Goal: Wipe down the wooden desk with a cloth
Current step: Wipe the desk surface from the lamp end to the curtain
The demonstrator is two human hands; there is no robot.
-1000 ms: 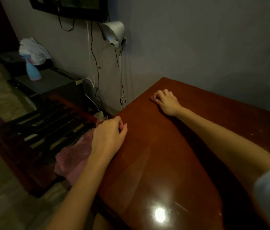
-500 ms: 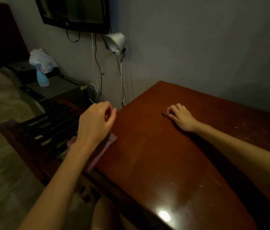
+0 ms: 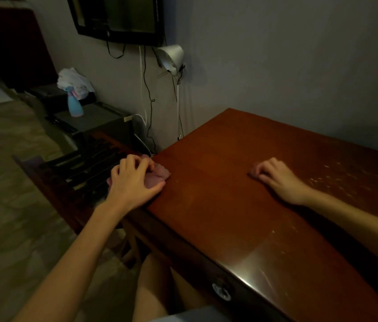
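**benchrat:** So where was the cloth when you froze the feed? Which hand had it?

**me:** The left hand [image 3: 134,180], no contest. I was watching the head cam remotely, and the pink cloth [image 3: 159,174] was bunched up right on the left edge of the counter [image 3: 229,201], partly hanging off the side. The left fingers [image 3: 137,162] were curled down over it with the thumb pinching in along the edge. So the cloth was directly under them, with nothing to reach for.

**benchrat:** And the other hand?

**me:** The right hand [image 3: 278,178] was well apart, out in the middle of the wood. Its fingers were loosely bent with the tips on the surface, holding nothing that I could make out. The counter's long side ran off to the right, so I figured the wipe had to sweep that way, and that hand sat square in the path. There were pale scuffs [image 3: 332,180] past it on the right.

**benchrat:** Any clutter?

**me:** None on top. A slatted chair [image 3: 83,163] stood just left of the edge, a lamp [image 3: 171,58] hung on the far wall, and a spray bottle [image 3: 74,108] sat far left.
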